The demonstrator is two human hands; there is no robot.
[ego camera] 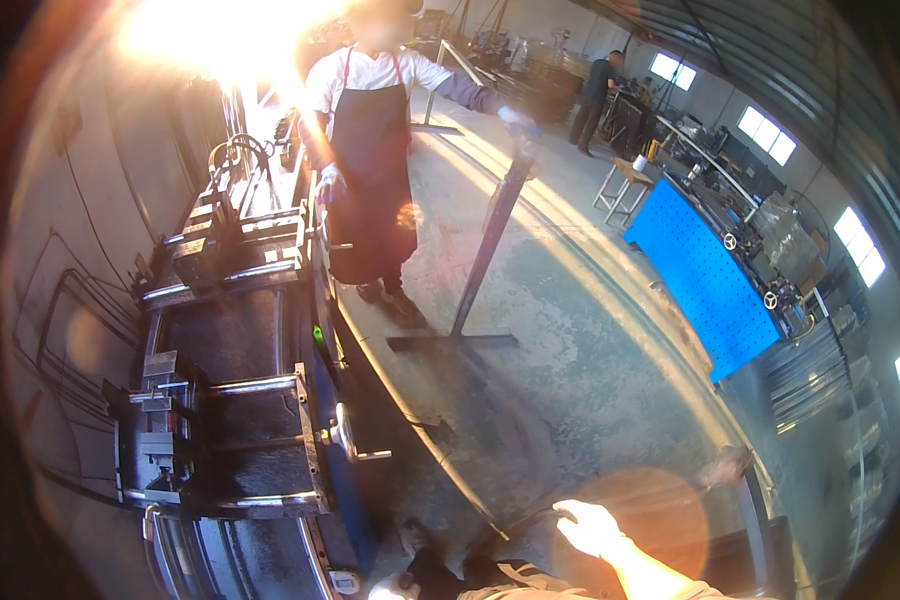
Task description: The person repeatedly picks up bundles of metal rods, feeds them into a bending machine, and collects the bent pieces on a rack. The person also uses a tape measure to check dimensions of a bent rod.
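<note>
My right hand (589, 527), bright in the sunlight and apparently gloved, reaches in from the lower right. Its fingers curl around the end of a dark slim bar (529, 517); the bar's far part fades into shadow. At the bottom edge, partly cut off, is my left hand (394, 586); its fingers are too unclear to read. A long narrow pale strip (450, 461) ends just left of my right hand. To the left stands a machine bench with steel guide rails (259, 384), clamp blocks (159, 442) and a crank handwheel (345, 435).
An aproned co-worker (371, 165) rests one gloved hand on an upright metal stand (487, 247) with a flat foot. A blue perforated machine panel (697, 277) and a stool (622, 184) stand to the right. Another person (596, 101) is farther back. Sun glare hides the upper left.
</note>
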